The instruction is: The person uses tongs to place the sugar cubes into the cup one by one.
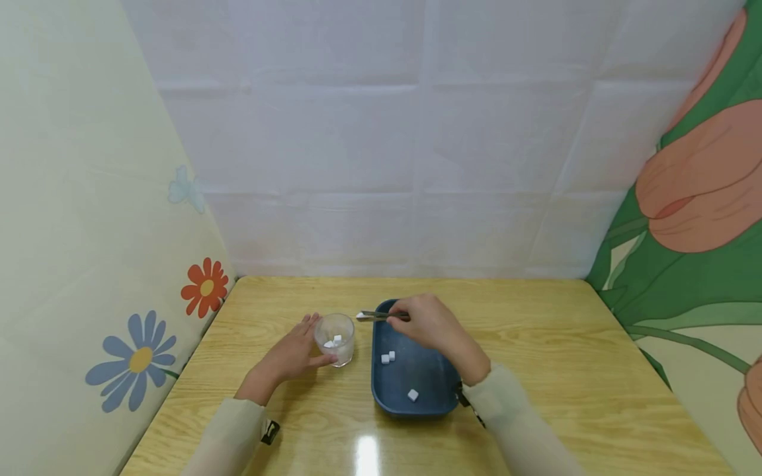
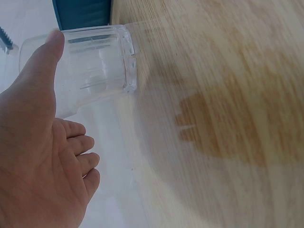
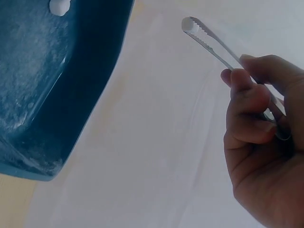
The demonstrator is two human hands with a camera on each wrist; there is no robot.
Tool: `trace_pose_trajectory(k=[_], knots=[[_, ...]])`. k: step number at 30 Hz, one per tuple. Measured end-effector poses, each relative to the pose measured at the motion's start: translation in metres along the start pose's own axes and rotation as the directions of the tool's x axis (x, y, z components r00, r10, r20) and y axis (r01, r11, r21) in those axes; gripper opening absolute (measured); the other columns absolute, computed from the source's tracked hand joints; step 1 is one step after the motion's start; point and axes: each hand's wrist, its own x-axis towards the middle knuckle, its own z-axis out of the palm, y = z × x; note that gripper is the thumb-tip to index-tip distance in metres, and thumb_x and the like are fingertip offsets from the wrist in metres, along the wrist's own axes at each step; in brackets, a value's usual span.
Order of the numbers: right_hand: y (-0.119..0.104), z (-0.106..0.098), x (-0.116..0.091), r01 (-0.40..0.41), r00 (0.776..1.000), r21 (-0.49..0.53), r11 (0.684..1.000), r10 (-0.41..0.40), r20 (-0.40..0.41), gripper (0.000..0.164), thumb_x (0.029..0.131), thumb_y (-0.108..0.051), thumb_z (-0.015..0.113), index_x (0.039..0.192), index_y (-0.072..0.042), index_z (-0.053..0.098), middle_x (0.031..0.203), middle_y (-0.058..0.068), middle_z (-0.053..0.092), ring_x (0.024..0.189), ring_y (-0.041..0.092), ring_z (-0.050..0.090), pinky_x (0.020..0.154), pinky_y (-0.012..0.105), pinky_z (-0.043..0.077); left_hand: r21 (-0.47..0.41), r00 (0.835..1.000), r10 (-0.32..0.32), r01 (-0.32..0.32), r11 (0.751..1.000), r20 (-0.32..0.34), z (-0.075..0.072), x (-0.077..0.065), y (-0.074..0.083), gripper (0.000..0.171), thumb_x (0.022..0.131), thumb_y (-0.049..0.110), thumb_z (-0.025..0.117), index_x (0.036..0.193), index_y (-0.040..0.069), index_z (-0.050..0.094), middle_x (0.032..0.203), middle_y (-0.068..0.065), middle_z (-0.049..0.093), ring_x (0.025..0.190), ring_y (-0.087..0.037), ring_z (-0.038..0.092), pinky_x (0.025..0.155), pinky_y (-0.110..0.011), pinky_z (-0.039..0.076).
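My right hand (image 1: 430, 324) pinches small metal tongs (image 1: 381, 316) over the tray's far left corner. Their serrated tips grip a white cube (image 3: 191, 24), just right of the glass's rim. A clear glass (image 1: 335, 330) stands upright on the table with several white cubes (image 1: 337, 338) inside. My left hand (image 1: 292, 354) lies along the glass's left side, fingers extended. Its thumb touches the near side of the glass, also seen in the left wrist view. Below the right hand is a dark blue tray (image 1: 417, 411), where 3 white cubes (image 1: 413, 395) are visible.
The wooden table (image 1: 548, 344) ends at a white cloth backdrop (image 1: 417, 165). Flower-printed cloths (image 1: 139, 360) hang on both sides. The tray's raised rim lies a short way right of the glass.
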Motion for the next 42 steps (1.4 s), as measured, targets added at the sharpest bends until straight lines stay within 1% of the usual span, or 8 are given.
trace_pose_trajectory(k=[4,11,17,22,30,36,42], knots=[[-0.005,0.003,0.003,0.031,1.000,0.013,0.999,-0.031,0.000,0.013,0.096,-0.022,0.072,0.100,-0.013,0.080,0.089,-0.001,0.076,0.077,0.010,0.069,0.068,0.029,0.058,-0.006,1.000,-0.005,0.005,1.000,0.001,0.000,0.000,0.000,0.104,0.090,0.061,0.067,0.156,-0.008,0.026,0.163,-0.028,0.024,0.152,-0.044,0.020,0.122,-0.055,0.024],[-0.012,0.010,0.007,0.067,0.997,0.065,0.996,-0.070,0.042,0.018,0.099,-0.022,0.067,0.107,-0.011,0.079,0.098,0.002,0.077,0.084,0.012,0.072,0.074,0.031,0.059,-0.015,1.000,-0.005,0.005,1.000,0.003,-0.001,-0.001,0.000,0.103,0.090,0.061,0.067,0.156,-0.008,0.026,0.163,-0.027,0.024,0.152,-0.044,0.019,0.122,-0.056,0.024],[-0.017,0.019,0.013,0.090,0.994,0.059,0.994,-0.093,0.050,0.014,0.098,-0.021,0.068,0.102,-0.013,0.079,0.093,0.000,0.076,0.077,0.008,0.069,0.070,0.028,0.058,-0.028,1.000,-0.002,0.003,1.000,0.002,0.000,0.000,-0.002,0.104,0.091,0.061,0.066,0.157,-0.007,0.025,0.163,-0.028,0.022,0.152,-0.044,0.018,0.122,-0.056,0.023],[-0.020,0.026,0.016,0.096,0.993,0.046,0.994,-0.099,0.062,0.013,0.098,-0.020,0.069,0.102,-0.014,0.079,0.093,-0.001,0.076,0.075,0.006,0.068,0.069,0.027,0.057,-0.038,1.000,0.007,-0.007,0.999,0.003,0.001,0.001,-0.003,0.103,0.092,0.060,0.065,0.157,-0.008,0.023,0.163,-0.028,0.021,0.152,-0.044,0.017,0.122,-0.056,0.022],[-0.023,0.035,0.020,0.100,0.990,0.042,0.994,-0.104,0.091,0.013,0.097,-0.020,0.070,0.100,-0.012,0.079,0.086,-0.001,0.075,0.062,-0.001,0.059,0.058,0.021,0.052,-0.057,1.000,0.005,-0.006,0.998,-0.003,0.001,0.001,-0.003,0.103,0.091,0.060,0.066,0.157,-0.007,0.025,0.163,-0.028,0.023,0.152,-0.044,0.019,0.121,-0.057,0.025],[-0.026,0.039,0.022,0.090,0.991,0.031,0.995,-0.093,0.101,0.013,0.097,-0.021,0.070,0.100,-0.013,0.079,0.085,-0.002,0.074,0.059,-0.001,0.057,0.057,0.021,0.050,-0.069,1.000,0.000,0.000,0.998,0.000,0.000,0.000,-0.003,0.102,0.091,0.060,0.067,0.157,-0.005,0.025,0.164,-0.026,0.022,0.152,-0.043,0.019,0.120,-0.057,0.027],[-0.030,0.043,0.023,0.096,0.989,0.028,0.995,-0.099,0.110,0.014,0.098,-0.022,0.069,0.099,-0.014,0.080,0.077,-0.005,0.071,0.051,0.002,0.052,0.050,0.021,0.044,-0.080,1.000,-0.001,0.001,0.997,0.002,0.000,-0.001,-0.003,0.102,0.091,0.061,0.066,0.158,-0.004,0.024,0.164,-0.026,0.021,0.153,-0.042,0.018,0.120,-0.057,0.028]])
